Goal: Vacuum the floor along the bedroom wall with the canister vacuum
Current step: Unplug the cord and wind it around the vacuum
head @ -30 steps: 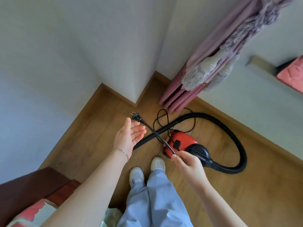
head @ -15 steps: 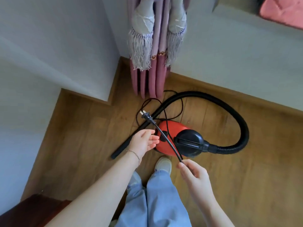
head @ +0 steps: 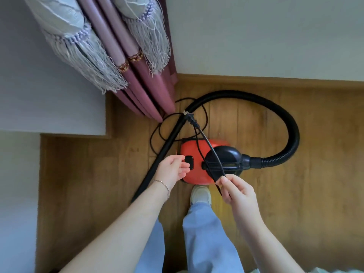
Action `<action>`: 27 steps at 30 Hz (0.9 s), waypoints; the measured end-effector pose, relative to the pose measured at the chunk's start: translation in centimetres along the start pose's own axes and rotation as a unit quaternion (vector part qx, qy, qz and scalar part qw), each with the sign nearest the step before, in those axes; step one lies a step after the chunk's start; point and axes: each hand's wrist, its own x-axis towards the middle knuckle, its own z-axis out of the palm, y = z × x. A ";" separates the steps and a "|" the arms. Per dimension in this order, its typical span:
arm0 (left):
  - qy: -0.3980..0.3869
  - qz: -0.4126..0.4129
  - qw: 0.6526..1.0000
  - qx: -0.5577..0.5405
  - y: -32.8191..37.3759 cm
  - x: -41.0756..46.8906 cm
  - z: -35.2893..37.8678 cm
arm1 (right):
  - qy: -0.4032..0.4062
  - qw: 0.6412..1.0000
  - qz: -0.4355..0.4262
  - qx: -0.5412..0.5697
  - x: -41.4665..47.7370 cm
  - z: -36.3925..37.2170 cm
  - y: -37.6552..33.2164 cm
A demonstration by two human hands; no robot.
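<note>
1. Our right hand (head: 239,191) pinches the black cord (head: 209,145) between thumb and forefinger, so its fingers (head: 232,181) are narrow, closed on the cord.
2. From that pinch the cord rises away to the plug (head: 190,119), which hangs in the air well beyond the fingers.
3. Our left hand (head: 170,171) holds nothing. Its fingers (head: 182,166) are wide and loosely bent.
4. The vacuum (head: 194,152), red with a black top, sits on the wood floor (head: 88,174) below and just beyond both sets of fingers.
5. The left fingertips lie by its black button (head: 190,163); we cannot tell whether they touch it.
6. The ribbed hose (head: 236,95) loops out past the right fingers, arcs near the wall (head: 256,36) and returns as a straight tube (head: 163,152) just outside the left hand.
7. Slack cord lies in loops on the floor beyond the vacuum, by the foot of the purple curtain (head: 141,75).
8. A pale shoe (head: 201,195) stands between our two hands, at the vacuum's near edge.
</note>
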 end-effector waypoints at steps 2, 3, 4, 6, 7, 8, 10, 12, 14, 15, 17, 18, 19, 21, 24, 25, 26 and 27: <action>-0.017 0.007 1.000 0.021 0.7 0.5 -0.2 | 0.035 0.999 0.024 0.032 0.0 0.5 0.5; -0.025 0.009 0.999 0.032 1.1 0.6 -0.4 | 0.052 0.997 0.036 0.054 -0.1 0.9 0.8; -0.032 0.012 0.998 0.046 1.4 0.9 -0.7 | 0.072 0.993 0.046 0.079 -0.3 1.5 1.1; -0.038 0.021 0.996 0.082 1.9 1.6 -1.8 | 0.106 0.982 0.069 0.137 -0.6 3.0 1.7; -0.036 0.023 0.994 0.101 2.0 2.0 -2.5 | 0.120 0.976 0.078 0.166 -0.7 3.8 2.0; -0.032 0.026 0.991 0.125 2.1 2.8 -3.5 | 0.131 0.969 0.084 0.191 -0.7 4.8 2.4; -0.014 0.030 0.985 0.168 1.9 4.4 -5.4 | 0.138 0.963 0.089 0.213 -0.7 6.4 3.2; 0.011 0.037 0.977 0.210 1.6 6.5 -7.1 | 0.137 0.960 0.093 0.225 -0.2 8.1 4.5; 0.030 0.045 0.968 0.245 1.2 9.0 -8.3 | 0.132 0.955 0.099 0.245 0.7 9.5 6.0; 0.033 0.050 0.963 0.262 1.0 10.2 -8.6 | 0.130 0.953 0.100 0.254 1.2 10.1 6.7; 0.031 0.066 0.950 0.305 0.3 12.8 -9.2 | 0.124 0.951 0.098 0.267 2.4 10.8 8.1; 0.033 0.074 0.940 0.333 0.1 14.0 -9.2 | 0.119 0.950 0.096 0.271 3.0 11.0 8.7; 0.038 0.080 0.929 0.360 -0.2 15.3 -9.1 | 0.115 0.950 0.096 0.273 3.6 11.1 9.5; 0.046 0.088 0.910 0.403 -0.5 17.7 -8.5 | 0.104 0.953 0.089 0.271 5.0 11.4 11.2; 0.054 0.099 0.895 0.432 -0.9 22.1 -7.0 | 0.089 0.966 0.078 0.230 7.4 11.9 13.6; 0.055 0.107 0.890 0.440 -1.1 23.8 -6.5 | 0.085 0.968 0.082 0.220 8.3 12.1 14.3; 0.058 0.115 0.885 0.447 -1.3 25.4 -6.1 | 0.082 0.970 0.086 0.214 9.0 12.2 14.9; 0.062 0.122 0.882 0.450 -1.4 27.1 -5.6 | 0.077 0.970 0.089 0.211 9.8 12.2 15.5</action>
